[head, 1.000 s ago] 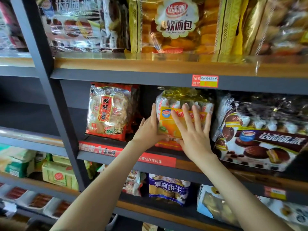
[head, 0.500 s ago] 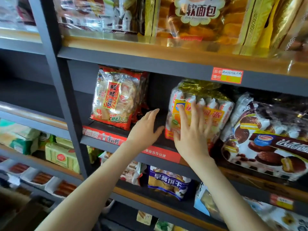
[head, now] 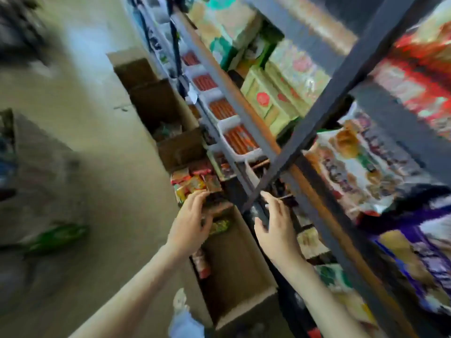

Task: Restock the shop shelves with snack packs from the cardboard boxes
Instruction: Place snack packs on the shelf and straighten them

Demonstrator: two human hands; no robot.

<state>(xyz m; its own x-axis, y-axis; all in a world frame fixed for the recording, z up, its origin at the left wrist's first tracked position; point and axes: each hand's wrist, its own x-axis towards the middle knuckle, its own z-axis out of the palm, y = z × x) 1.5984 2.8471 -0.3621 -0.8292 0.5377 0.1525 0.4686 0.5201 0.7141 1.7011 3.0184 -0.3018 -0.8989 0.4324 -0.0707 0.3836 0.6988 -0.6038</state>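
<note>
The view is tilted and blurred. A row of open cardboard boxes stands on the floor along the shelf foot. The nearest cardboard box [head: 234, 269] shows a mostly bare brown inside, with a red pack at its left wall. Beyond it lie several small red and yellow snack packs [head: 195, 182]. My left hand [head: 191, 224] hovers over the far edge of the nearest box, fingers loosely extended toward those packs, holding nothing. My right hand [head: 277, 226] is beside the dark shelf upright [head: 324, 111], fingers straight and empty.
Two more open boxes [head: 156, 98] stand farther along the floor. The shelves [head: 244, 93] on the right hold green packs, trays of red sausages and large printed bags. A green pack [head: 56, 237] lies on the floor to the left, and a shoe shows at the bottom.
Both hands have left the yellow pack on the middle shelf and dropped toward the floor boxes. The view has swung down and left, away from the shelf front.
</note>
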